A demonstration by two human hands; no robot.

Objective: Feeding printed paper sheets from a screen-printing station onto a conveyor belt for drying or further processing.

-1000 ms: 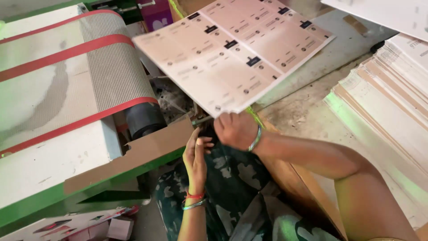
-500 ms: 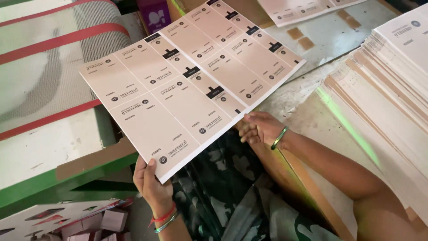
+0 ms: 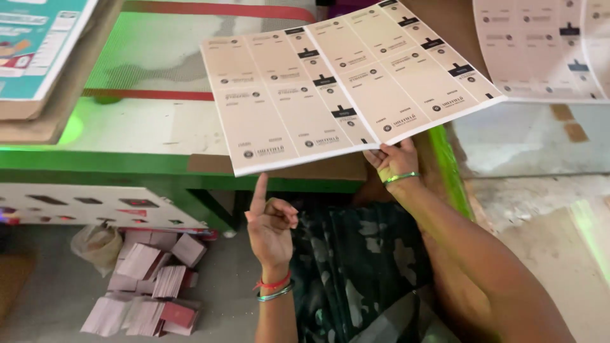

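My right hand [image 3: 395, 162] pinched the near edge of the large beige printed cardboard sheet [image 3: 346, 86], held tilted above the green machine table [image 3: 114, 166]. My left hand [image 3: 270, 223], loosely curled, pointed one finger up just under that edge.

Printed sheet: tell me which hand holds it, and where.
The right hand pinches the printed sheet at its near edge. The left hand only points a finger under it.
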